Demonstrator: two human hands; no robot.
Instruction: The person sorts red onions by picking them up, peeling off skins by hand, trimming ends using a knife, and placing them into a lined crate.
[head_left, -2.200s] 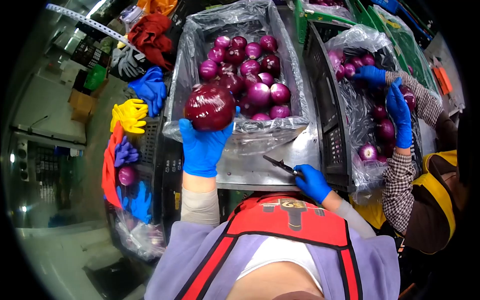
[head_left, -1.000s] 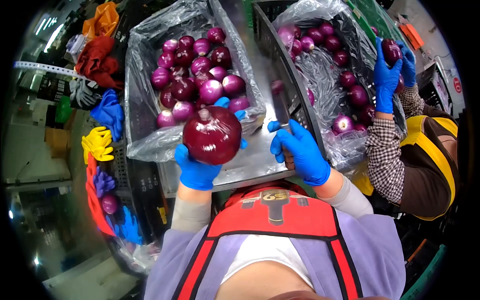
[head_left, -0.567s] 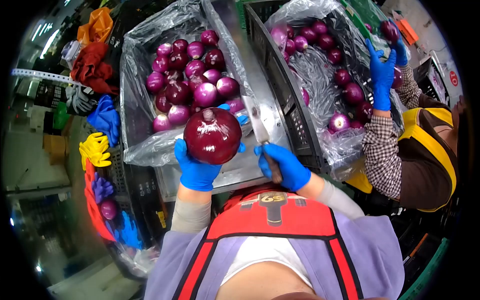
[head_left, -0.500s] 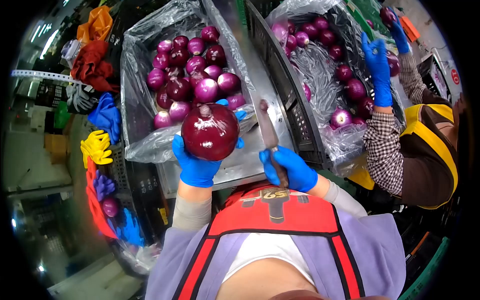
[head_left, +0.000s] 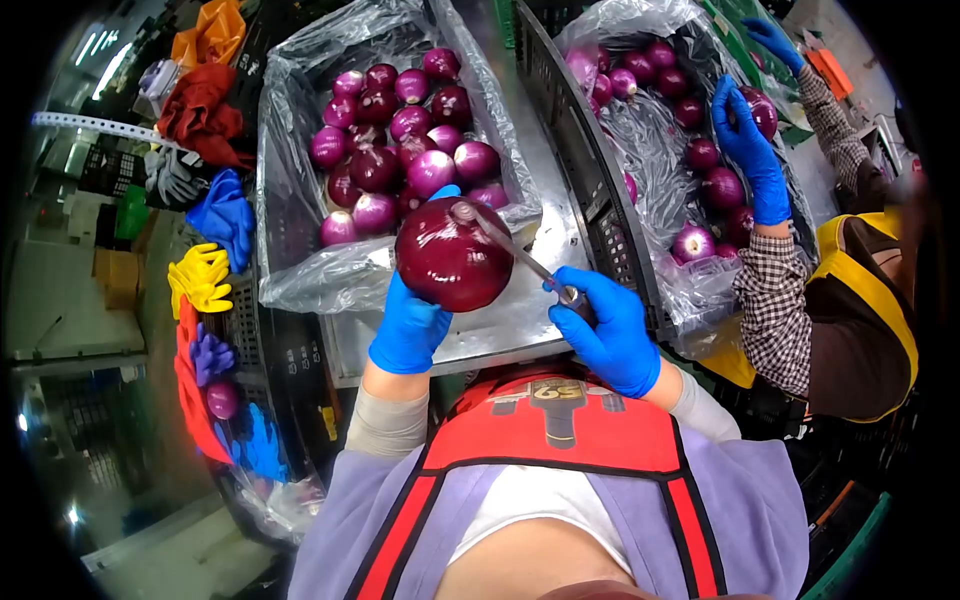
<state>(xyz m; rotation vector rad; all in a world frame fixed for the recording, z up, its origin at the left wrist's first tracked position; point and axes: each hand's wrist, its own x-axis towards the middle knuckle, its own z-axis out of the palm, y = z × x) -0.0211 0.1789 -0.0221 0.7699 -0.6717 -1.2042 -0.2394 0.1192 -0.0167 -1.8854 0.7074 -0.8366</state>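
Note:
My left hand (head_left: pixel 412 325), in a blue glove, holds a large dark red onion (head_left: pixel 453 262) from below and behind, just in front of the lined crate. My right hand (head_left: pixel 610 335), gloved in blue too, is closed round the handle of a knife (head_left: pixel 540 268). Its blade reaches left over the onion's upper right side, by the stem end; whether the edge touches the skin I cannot tell. Behind the onion, several peeled purple onions (head_left: pixel 411 122) lie in a plastic-lined crate (head_left: pixel 290 205).
A metal surface (head_left: pixel 465 340) lies under the lined crate. To the right, a black crate (head_left: pixel 590 150) holds more onions, with a co-worker's blue-gloved hand (head_left: pixel 752 150) over it. Coloured gloves (head_left: pixel 200 278) hang along the left, near a small onion (head_left: pixel 222 400).
The large onion has shifted right in my left hand. My right hand has turned the knife so its blade points left over the onion. The co-worker's far hand has let go of an onion.

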